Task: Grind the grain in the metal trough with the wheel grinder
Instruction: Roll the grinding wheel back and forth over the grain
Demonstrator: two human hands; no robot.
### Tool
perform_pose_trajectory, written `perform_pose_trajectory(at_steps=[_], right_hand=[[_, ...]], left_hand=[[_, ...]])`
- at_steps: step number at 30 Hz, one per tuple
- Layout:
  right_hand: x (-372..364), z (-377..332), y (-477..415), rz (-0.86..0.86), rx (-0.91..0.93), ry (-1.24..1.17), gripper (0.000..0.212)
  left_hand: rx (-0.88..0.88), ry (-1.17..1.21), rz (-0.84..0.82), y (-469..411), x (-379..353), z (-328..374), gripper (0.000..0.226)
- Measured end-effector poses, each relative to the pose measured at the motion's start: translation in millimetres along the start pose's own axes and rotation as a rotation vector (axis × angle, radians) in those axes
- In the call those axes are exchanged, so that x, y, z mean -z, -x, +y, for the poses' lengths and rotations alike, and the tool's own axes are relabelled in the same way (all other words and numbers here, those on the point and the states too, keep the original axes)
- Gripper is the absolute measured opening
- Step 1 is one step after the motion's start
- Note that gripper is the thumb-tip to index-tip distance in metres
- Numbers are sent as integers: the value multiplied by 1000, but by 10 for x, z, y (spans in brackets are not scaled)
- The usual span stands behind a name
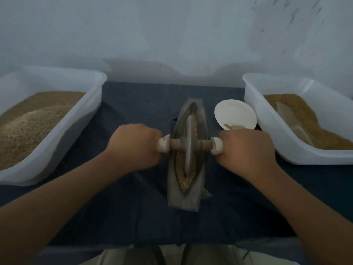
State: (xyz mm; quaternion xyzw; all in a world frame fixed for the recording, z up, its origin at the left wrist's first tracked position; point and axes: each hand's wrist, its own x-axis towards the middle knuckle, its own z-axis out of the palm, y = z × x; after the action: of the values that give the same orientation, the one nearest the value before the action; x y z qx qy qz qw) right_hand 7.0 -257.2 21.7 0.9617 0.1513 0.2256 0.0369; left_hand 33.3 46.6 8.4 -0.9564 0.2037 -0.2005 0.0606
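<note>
Holding tight, the left grip (pixel 136 145) is curled all the way round one handle of the wheel grinder (pixel 188 148), and the right grip (pixel 246 150) is curled round the other handle the same way. The white end of each handle pokes out next to the hand. A brown bar (pixel 174 145) goes from one grip to the other, with the grey wheel in the middle of it. The wheel stands on its edge inside the metal trough (pixel 198 192), about halfway along. The trough is long and pointed like a little boat. The grain (pixel 186 180) lies in its groove, on both the far and the near side of the wheel, with more on the near side. The trough sits on a dark blue cloth (pixel 124 197) on the tabletop. A small white plate (pixel 236 113) lies just to the right of the trough. A big left tub (pixel 76 131) and a right tub (pixel 277 146) both hold grain, and a pale scoop (pixel 292 121) lies in the right one
</note>
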Motion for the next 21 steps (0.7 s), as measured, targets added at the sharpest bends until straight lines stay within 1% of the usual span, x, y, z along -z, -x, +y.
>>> perform_pose_trajectory(at_steps=[4,7,9,11,13,15,16,18,20,21], right_hand=[[-338,200,-422,30,-118,-39,40],[-477,306,-711,-51,-218,-95,44],[-432,293,-713,-82,-260,-112,42],[-313,234,-545,-113,-259,-107,37],[-184,143,-247,-134,-220,-83,36],[-47,38,39,-72,-126,-49,33],[0,7,137,-47,-92,-39,33],[-29,24,205,-56,-87,-40,33],[-133,84,69,-124,-141,-55,33],[-181,112,-80,-128,-159,-44,34]], left_hand=[[83,-20,-92,-601,28,87,26],[100,-39,-130,-1032,112,156,25],[80,-42,-157,-1086,171,175,26],[40,0,-195,-937,213,126,24],[-36,80,-268,-651,248,51,21],[-119,118,-293,-374,273,-37,20],[-155,117,-286,-288,275,-65,19],[-198,84,-250,-304,247,-92,19],[-183,28,-221,-508,193,-70,20],[-147,9,-222,-663,151,-67,21]])
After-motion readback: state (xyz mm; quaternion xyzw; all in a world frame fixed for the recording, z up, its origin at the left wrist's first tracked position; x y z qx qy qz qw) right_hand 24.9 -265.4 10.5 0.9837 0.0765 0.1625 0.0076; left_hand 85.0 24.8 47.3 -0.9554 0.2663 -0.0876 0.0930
